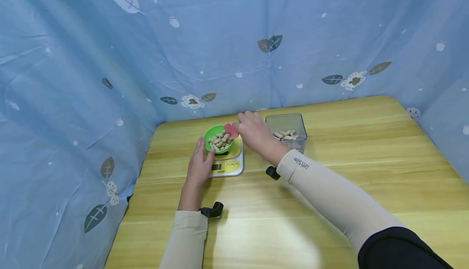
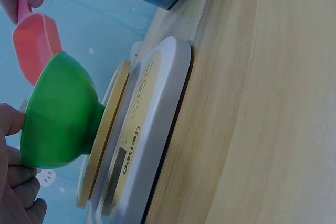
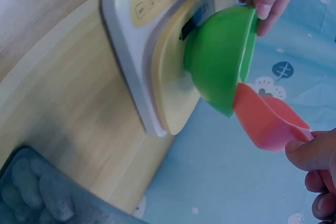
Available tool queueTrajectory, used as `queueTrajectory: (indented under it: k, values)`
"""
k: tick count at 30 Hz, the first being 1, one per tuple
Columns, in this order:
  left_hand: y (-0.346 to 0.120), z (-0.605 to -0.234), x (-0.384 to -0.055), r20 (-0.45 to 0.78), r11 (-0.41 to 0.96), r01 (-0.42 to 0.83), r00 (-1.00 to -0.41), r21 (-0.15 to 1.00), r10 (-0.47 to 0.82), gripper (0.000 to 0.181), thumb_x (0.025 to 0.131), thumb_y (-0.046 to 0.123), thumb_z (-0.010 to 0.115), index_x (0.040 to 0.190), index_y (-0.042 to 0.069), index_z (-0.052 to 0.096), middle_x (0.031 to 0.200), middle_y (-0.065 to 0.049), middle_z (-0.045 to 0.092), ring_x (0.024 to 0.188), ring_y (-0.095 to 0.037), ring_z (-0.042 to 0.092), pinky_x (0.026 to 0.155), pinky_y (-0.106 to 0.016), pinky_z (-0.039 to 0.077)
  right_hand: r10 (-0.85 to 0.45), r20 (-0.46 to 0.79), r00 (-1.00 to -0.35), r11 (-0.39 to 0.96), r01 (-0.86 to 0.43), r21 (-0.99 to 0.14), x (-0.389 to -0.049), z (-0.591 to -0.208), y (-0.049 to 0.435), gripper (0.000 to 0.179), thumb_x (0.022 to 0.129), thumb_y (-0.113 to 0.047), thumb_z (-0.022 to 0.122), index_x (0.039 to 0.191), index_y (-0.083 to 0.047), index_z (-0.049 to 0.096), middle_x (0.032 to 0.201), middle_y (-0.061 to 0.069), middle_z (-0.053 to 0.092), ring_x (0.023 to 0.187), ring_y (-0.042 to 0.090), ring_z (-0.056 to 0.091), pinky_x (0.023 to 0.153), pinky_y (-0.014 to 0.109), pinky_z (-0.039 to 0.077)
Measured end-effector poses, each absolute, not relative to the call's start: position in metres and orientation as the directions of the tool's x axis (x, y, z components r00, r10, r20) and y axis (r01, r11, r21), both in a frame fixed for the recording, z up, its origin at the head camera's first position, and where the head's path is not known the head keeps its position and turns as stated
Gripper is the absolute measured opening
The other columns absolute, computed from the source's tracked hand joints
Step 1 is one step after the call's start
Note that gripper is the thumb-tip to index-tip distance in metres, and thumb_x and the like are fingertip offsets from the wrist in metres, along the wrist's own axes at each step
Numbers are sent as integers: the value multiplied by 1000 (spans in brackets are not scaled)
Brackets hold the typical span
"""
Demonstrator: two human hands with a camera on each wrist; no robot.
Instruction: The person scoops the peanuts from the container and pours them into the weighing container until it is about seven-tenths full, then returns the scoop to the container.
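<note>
A green bowl (image 1: 211, 132) of peanuts (image 1: 219, 141) stands on the yellow platform of a kitchen scale (image 1: 237, 164). My left hand (image 1: 199, 164) holds the bowl by its near left side, thumb and fingers spread around the rim. From the right, my right hand (image 1: 254, 132) grips the handle of a pink scoop (image 1: 231, 130). The scoop tips toward the bowl, its front edge right at the rim in the right wrist view. Inside the scoop (image 2: 37, 45), no peanuts show in the left wrist view.
Right of the scale, behind my right wrist, a clear grey plastic box (image 1: 289, 119) holds more peanuts (image 1: 285, 134). The wooden table (image 1: 348, 138) reaches back to a blue patterned curtain (image 1: 227, 57), which also hangs along the left side.
</note>
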State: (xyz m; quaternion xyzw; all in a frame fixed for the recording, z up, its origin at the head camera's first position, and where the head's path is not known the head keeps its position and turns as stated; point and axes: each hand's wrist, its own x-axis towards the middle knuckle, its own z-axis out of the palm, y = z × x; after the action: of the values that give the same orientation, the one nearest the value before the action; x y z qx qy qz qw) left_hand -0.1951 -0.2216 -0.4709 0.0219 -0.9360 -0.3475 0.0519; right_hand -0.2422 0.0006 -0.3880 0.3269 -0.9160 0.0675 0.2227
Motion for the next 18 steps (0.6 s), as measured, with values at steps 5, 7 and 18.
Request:
queueTrajectory:
  k: [5, 7, 18]
  values:
    - [-220, -473, -195, 89, 759, -1, -993, 651, -78, 68, 98, 46, 39, 152, 12, 15, 158, 4, 7, 145, -23, 14, 117, -45, 16, -609, 456, -648, 762, -638, 111, -241, -394, -3, 26, 81, -7, 70, 105, -17, 73, 92, 3, 63, 76, 20, 49, 60, 29, 41]
    - [-219, -473, -195, 89, 757, 2, -993, 654, -74, 68, 98, 46, 39, 152, 13, 15, 158, 4, 7, 145, -23, 13, 117, -45, 16, -633, 456, -625, 744, -654, 136, -240, -397, -4, 28, 79, -6, 72, 104, -17, 73, 91, 3, 63, 75, 19, 49, 58, 28, 40]
    - [-221, -472, -196, 80, 751, -1, -994, 660, -72, 68, 98, 46, 39, 152, 14, 14, 158, 5, 7, 145, -23, 13, 117, -46, 15, -578, 518, -631, 757, -652, 50, -243, -384, 16, 35, 80, 6, 62, 105, -16, 73, 87, 5, 60, 73, 20, 47, 62, 30, 42]
